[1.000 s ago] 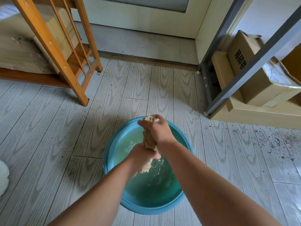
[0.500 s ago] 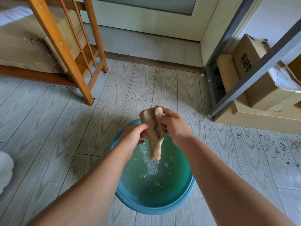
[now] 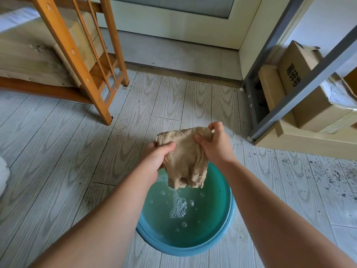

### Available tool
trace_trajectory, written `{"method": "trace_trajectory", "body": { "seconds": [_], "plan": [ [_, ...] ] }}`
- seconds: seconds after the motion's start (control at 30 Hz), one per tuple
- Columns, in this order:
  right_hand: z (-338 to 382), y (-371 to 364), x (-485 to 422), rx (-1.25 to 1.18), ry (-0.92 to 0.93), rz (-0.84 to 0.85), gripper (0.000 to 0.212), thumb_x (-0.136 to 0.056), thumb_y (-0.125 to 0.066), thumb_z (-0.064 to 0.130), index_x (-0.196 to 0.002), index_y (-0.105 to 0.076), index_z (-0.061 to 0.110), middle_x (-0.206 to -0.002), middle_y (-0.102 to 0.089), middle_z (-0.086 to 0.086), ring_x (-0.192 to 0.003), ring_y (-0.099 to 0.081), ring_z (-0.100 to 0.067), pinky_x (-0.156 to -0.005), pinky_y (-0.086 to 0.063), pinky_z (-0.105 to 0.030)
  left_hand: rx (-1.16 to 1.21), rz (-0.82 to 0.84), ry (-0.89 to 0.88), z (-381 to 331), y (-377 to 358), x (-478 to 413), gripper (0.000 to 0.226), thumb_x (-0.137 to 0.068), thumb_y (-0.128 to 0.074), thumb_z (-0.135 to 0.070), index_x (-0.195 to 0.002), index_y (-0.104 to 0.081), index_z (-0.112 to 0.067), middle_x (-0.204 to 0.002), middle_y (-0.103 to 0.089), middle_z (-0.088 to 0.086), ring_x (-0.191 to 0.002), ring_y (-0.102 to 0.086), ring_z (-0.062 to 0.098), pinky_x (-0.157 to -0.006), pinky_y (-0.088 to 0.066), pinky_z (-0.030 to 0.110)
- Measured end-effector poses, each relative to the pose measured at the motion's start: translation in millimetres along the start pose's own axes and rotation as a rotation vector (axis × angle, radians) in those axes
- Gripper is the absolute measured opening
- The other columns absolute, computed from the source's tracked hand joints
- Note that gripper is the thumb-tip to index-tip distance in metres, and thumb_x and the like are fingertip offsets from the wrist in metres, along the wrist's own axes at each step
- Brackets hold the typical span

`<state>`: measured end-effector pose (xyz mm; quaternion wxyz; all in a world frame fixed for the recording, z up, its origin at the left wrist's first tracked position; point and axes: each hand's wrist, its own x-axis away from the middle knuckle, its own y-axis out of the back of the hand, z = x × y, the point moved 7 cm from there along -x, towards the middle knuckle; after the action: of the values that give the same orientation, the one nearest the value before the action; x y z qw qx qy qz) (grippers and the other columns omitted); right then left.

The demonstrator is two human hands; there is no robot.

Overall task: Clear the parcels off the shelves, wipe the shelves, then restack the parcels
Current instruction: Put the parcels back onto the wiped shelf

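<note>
A wet beige cloth [image 3: 185, 159] hangs spread between my two hands above a blue basin [image 3: 224, 227] of soapy water on the floor. My left hand [image 3: 156, 157] pinches the cloth's left top corner. My right hand [image 3: 216, 144] grips its right top corner. At the right stands a grey metal shelf frame [image 3: 301, 93] with brown cardboard parcels [image 3: 309, 97] on its lowest level, one printed with dark characters.
An orange wooden rack [image 3: 77, 60] stands at the upper left, with a large pale wooden block [image 3: 25, 59] behind it. Dark dirt specks [image 3: 328, 175] cover the grey plank floor at the right. Something white [image 3: 3, 171] shows at the left edge.
The cloth was twisted tight over the basin between both hands. Now it is lifted higher and opened out flat, my hands apart at its top corners.
</note>
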<state>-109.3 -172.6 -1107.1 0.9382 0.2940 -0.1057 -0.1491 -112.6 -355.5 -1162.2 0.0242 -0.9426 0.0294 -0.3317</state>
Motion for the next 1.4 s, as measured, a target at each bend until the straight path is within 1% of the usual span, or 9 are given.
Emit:
{"method": "trace_trajectory", "body": {
  "seconds": [0.1, 0.27, 0.5, 0.7, 0.87, 0.93, 1.13, 1.27, 1.4],
  "plan": [
    [1.7, -9.4, -8.2, 0.064, -0.006, 0.065, 0.035, -0.09, -0.062, 0.026, -0.116, -0.045, 0.009, -0.095, -0.052, -0.002, -0.082, -0.051, -0.019, -0.053, -0.035, -0.022, -0.245, -0.194, -0.168, -14.9, 11.5, -3.5, 0.025, -0.084, -0.068, -0.035, -0.089, -0.057, -0.013, -0.086, -0.062, 0.003, -0.083, -0.059, 0.023, -0.074, -0.043, 0.029],
    [12.5, -18.1, -25.5, 0.146, 0.068, 0.067, 0.036, -0.094, -0.056, 0.027, -0.123, -0.043, 0.011, -0.095, -0.051, -0.002, -0.084, -0.051, -0.022, -0.065, -0.037, -0.024, -0.801, -0.411, -0.349, -36.3, 12.0, -5.1, 0.042, -0.087, -0.055, -0.053, -0.087, -0.053, -0.011, -0.079, -0.056, 0.005, -0.074, -0.051, 0.024, -0.065, -0.037, 0.03],
    [-1.0, -31.1, -52.9, 0.088, -0.025, 0.105, 0.044, -0.09, -0.063, 0.019, -0.13, -0.046, 0.017, -0.085, -0.053, 0.003, -0.069, -0.053, -0.008, -0.053, -0.041, -0.018, -0.462, -0.327, -0.23, -20.1, 31.6, -53.7, 0.041, -0.072, -0.076, -0.04, -0.065, -0.043, -0.018, -0.064, -0.055, 0.003, -0.066, -0.056, 0.025, -0.07, -0.048, 0.037],
    [-14.2, -41.9, -53.9, -0.003, -0.051, 0.088, 0.049, -0.087, -0.065, 0.015, -0.132, -0.045, 0.017, -0.11, -0.056, -0.001, -0.102, -0.057, -0.022, -0.084, -0.05, -0.032, -0.527, -0.422, -0.181, -11.2, 39.1, -56.7, 0.044, -0.075, -0.075, -0.033, -0.06, -0.036, -0.017, -0.057, -0.043, -0.002, -0.064, -0.045, 0.023, -0.063, -0.034, 0.029],
    [-25.6, -39.7, -45.3, 0.048, -0.099, 0.057, 0.056, -0.088, -0.063, 0.039, -0.135, -0.039, 0.02, -0.107, -0.055, 0.002, -0.084, -0.056, -0.014, -0.062, -0.046, -0.024, -0.544, -0.479, -0.12, -9.7, 41.3, -55.0, 0.038, -0.074, -0.073, -0.04, -0.065, -0.044, -0.018, -0.069, -0.055, 0.0, -0.073, -0.057, 0.026, -0.07, -0.045, 0.032],
    [-29.3, -37.8, -42.1, 0.045, -0.102, 0.071, 0.066, -0.083, -0.067, 0.042, -0.137, -0.035, 0.02, -0.104, -0.056, 0.004, -0.085, -0.058, -0.015, -0.067, -0.05, -0.028, -0.501, -0.509, -0.103, -9.7, 43.8, -55.2, 0.036, -0.076, -0.072, -0.038, -0.066, -0.044, -0.019, -0.075, -0.059, 0.002, -0.078, -0.061, 0.027, -0.074, -0.048, 0.033],
    [-28.3, -38.4, -40.5, 0.046, -0.034, 0.044, 0.051, -0.086, -0.061, 0.004, -0.131, -0.042, 0.017, -0.085, -0.062, 0.005, -0.074, -0.058, -0.01, -0.056, -0.044, -0.007, -0.417, -0.549, -0.133, -18.4, 41.3, -50.6, 0.025, -0.082, -0.068, -0.035, -0.088, -0.05, -0.018, -0.088, -0.06, 0.002, -0.087, -0.062, 0.028, -0.068, -0.042, 0.029],
    [-29.9, -39.3, -43.3, 0.067, -0.03, -0.009, 0.051, -0.081, -0.04, -0.014, -0.118, -0.058, 0.016, -0.107, -0.062, -0.006, -0.097, -0.06, -0.021, -0.075, -0.049, -0.025, -0.681, -0.548, -0.263, -27.2, 39.4, -53.2, 0.03, -0.087, -0.063, -0.031, -0.113, -0.051, -0.02, -0.109, -0.057, 0.007, -0.095, -0.058, 0.032, -0.069, -0.039, 0.031],
    [-18.6, -54.8, -37.6, 0.07, 0.11, 0.136, 0.04, -0.082, -0.042, 0.01, -0.107, -0.072, 0.015, -0.119, -0.056, 0.0, -0.106, -0.049, -0.009, -0.092, -0.034, -0.01, -0.779, -0.374, -0.433, -20.4, 23.5, -55.4, 0.021, -0.087, -0.062, -0.035, -0.075, -0.065, -0.019, -0.088, -0.058, 0.007, -0.087, -0.059, 0.028, -0.066, -0.037, 0.028]
  ]
}}
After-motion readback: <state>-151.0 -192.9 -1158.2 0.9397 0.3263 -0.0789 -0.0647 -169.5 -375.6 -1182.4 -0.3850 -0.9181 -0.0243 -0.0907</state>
